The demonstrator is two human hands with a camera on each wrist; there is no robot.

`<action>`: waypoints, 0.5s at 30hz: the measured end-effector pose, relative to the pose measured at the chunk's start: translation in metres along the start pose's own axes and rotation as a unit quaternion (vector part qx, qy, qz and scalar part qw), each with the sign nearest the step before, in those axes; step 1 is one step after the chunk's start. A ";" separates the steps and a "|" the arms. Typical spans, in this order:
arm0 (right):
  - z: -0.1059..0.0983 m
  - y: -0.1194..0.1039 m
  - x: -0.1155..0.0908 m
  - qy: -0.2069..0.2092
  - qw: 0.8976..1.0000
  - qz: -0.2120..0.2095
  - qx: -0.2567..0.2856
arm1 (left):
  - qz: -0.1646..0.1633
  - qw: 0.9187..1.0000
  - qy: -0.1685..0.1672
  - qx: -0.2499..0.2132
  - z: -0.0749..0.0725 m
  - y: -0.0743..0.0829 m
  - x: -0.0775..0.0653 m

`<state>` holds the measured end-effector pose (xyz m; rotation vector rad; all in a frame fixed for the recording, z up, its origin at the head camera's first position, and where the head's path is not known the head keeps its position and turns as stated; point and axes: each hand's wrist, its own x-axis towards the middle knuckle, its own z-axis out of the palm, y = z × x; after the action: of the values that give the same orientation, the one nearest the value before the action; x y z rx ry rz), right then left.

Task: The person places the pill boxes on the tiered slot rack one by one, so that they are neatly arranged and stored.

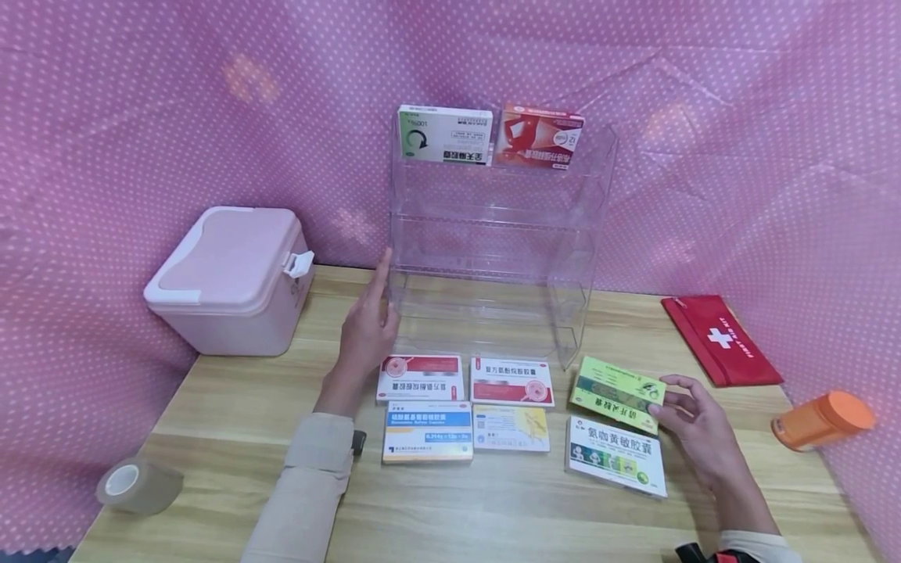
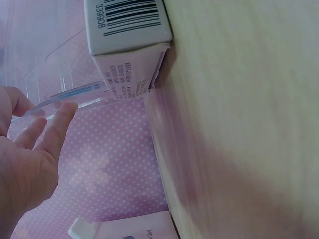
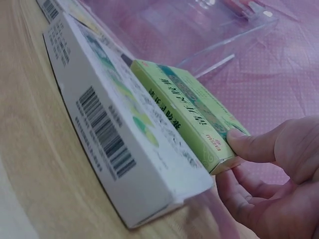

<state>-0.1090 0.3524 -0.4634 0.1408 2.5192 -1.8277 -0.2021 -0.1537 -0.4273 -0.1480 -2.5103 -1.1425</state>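
Observation:
A clear plastic display rack (image 1: 493, 250) with tiers stands at the back. My left hand (image 1: 367, 332) is at its left side; in the left wrist view the thumb and fingers (image 2: 62, 122) lie on either side of the clear panel's edge, pinching it. My right hand (image 1: 704, 430) pinches the right end of a green medicine box (image 1: 615, 391), thumb on top and fingers beneath; the right wrist view shows this box tilted. Just in front of it lies a white medicine box (image 1: 615, 457). On the rack's top tier stand a white-and-green box (image 1: 445, 134) and a red box (image 1: 540, 137).
Before the rack lie two red-and-white boxes (image 1: 421, 378) (image 1: 511, 381), a blue-and-white box (image 1: 428, 432) and a yellow-and-white box (image 1: 510, 428). Left are a pink lidded case (image 1: 225, 274) and a tape roll (image 1: 141, 485); right, a red first aid pouch (image 1: 718, 340) and orange bottle (image 1: 820, 421).

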 end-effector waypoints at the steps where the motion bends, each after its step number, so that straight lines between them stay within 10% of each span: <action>1: 0.000 0.000 -0.001 -0.001 1.000 -0.006 0.009 | 0.000 1.000 0.000 0.000 0.000 0.000 0.000; 15: 0.001 -0.015 -0.002 -0.013 0.998 -0.012 0.054 | 0.002 1.000 0.000 -0.001 0.001 -0.001 0.001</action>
<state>-0.1088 0.3473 -0.4495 0.0895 2.4158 -1.9612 -0.2032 -0.1539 -0.4287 -0.1536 -2.5071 -1.1426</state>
